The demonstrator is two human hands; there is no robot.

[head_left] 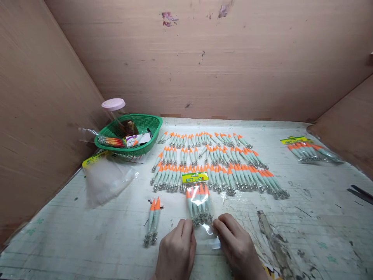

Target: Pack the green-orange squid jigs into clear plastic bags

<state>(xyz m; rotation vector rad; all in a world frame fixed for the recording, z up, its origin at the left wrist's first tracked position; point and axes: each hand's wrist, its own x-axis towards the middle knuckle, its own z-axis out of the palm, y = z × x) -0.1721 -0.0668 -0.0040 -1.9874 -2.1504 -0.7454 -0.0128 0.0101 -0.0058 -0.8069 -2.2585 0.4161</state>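
Observation:
A clear bag (pixel 199 202) with a yellow "BCT LURE" header lies on the table and holds several orange-and-white squid lures. My left hand (pixel 176 249) and my right hand (pixel 236 245) pinch the bag's open near end from either side, fingers curled on the plastic. Two loose lures (pixel 153 221) lie just left of my left hand. Three rows of the same lures (pixel 212 165) are laid out beyond the bag.
A green basket (pixel 147 136) with a pink-lidded jar and packets sits at the back left, a stack of empty bags (pixel 106 175) in front of it. A filled bag (pixel 309 149) lies at the far right. Wooden walls enclose the table.

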